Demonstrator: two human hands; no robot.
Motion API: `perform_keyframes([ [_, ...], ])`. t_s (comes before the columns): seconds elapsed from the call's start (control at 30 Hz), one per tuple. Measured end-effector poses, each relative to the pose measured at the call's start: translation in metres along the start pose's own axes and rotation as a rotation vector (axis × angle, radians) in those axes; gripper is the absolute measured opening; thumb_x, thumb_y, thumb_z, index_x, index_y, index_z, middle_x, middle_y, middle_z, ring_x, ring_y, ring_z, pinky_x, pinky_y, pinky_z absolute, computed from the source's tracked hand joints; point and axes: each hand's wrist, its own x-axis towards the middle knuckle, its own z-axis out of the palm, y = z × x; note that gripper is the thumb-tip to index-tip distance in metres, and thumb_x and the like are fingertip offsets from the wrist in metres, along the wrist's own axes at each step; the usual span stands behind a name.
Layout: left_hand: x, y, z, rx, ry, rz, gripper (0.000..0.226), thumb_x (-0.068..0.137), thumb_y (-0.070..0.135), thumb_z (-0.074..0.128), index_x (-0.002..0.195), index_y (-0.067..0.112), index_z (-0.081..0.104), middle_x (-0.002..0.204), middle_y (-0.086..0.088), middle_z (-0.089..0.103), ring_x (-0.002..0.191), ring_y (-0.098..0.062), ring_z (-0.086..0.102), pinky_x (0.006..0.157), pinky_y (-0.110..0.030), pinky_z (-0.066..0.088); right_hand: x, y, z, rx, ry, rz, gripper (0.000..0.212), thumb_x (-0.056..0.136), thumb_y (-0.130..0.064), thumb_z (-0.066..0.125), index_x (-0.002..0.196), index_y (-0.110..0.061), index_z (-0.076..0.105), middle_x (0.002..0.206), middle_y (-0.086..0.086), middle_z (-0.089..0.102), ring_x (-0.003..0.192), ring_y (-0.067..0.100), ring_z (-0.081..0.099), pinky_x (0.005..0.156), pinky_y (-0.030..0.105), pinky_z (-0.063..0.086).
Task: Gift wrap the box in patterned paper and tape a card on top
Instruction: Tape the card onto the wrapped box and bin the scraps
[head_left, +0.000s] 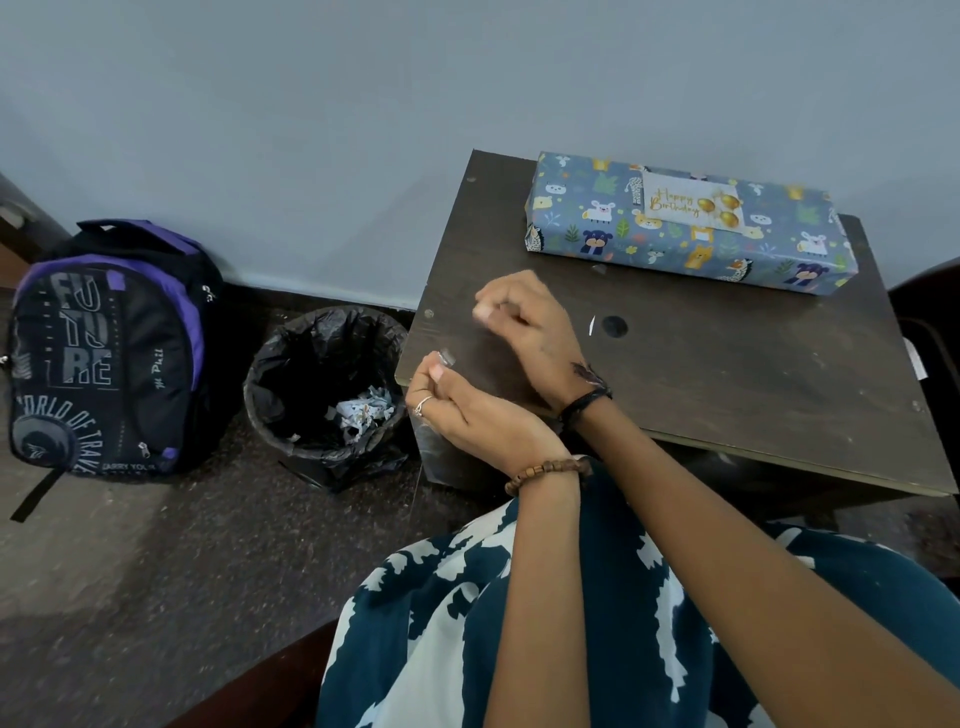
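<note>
A long box (691, 226) wrapped in blue animal-print paper lies at the far side of the dark table (727, 374). A pale "Happy Birthday" card (693, 202) with gold balloons lies on its top. Near the table's left edge, my left hand (467, 410) pinches a small clear scrap of tape (447, 357) between thumb and finger. Just beyond it, my right hand (524, 322) has its fingers curled, thumb and forefinger pinched together; what it pinches is too small and blurred to make out. Both hands are well short of the box.
A bin (324, 384) lined with a black bag stands on the floor left of the table, with paper scraps inside. A black and purple backpack (104, 348) leans by the wall. A thin white sliver (592, 325) lies on the table beside a dark round hole (614, 326).
</note>
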Motion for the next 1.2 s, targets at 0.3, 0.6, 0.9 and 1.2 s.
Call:
perform_keyframes([
  [0.3,-0.012,0.021,0.012,0.22,-0.074,0.051,0.01,0.091,0.02,0.056,0.094,0.011,0.06,0.104,0.003,0.043,0.108,-0.019,0.049,0.1,-0.036,0.037,-0.005,-0.003,-0.023,0.665,-0.107,0.175,0.016,0.075,-0.014,0.058,0.065,-0.019,0.069,0.101,-0.001,0.061,0.087,0.001,0.06,0.087,0.021,0.048],
  [0.6,-0.015,0.029,0.015,0.282,-0.08,-0.005,0.022,0.09,0.028,0.057,0.105,0.012,0.053,0.109,0.004,0.045,0.115,-0.017,0.043,0.105,-0.035,0.019,-0.006,0.004,-0.02,0.52,-0.122,0.129,0.003,0.068,-0.024,0.072,0.071,-0.022,0.072,0.099,-0.012,0.065,0.107,0.014,0.054,0.105,0.041,0.039],
  [0.9,-0.014,0.027,0.016,0.282,-0.112,-0.011,0.017,0.093,0.023,0.051,0.098,0.015,0.065,0.124,0.003,0.052,0.122,-0.012,0.042,0.109,-0.03,0.014,-0.009,0.0,-0.021,0.444,-0.085,0.134,0.01,0.078,-0.009,0.07,0.077,-0.019,0.071,0.1,-0.008,0.063,0.106,0.015,0.055,0.104,0.044,0.04],
  [1.2,-0.015,0.029,0.019,0.242,-0.175,0.019,0.026,0.09,0.02,0.057,0.071,0.037,0.051,0.116,0.005,0.054,0.121,-0.012,0.045,0.113,-0.039,0.019,-0.01,0.001,-0.021,0.526,-0.101,0.057,0.015,0.083,0.002,0.061,0.084,-0.013,0.063,0.084,-0.006,0.067,0.085,0.01,0.062,0.083,0.024,0.048],
])
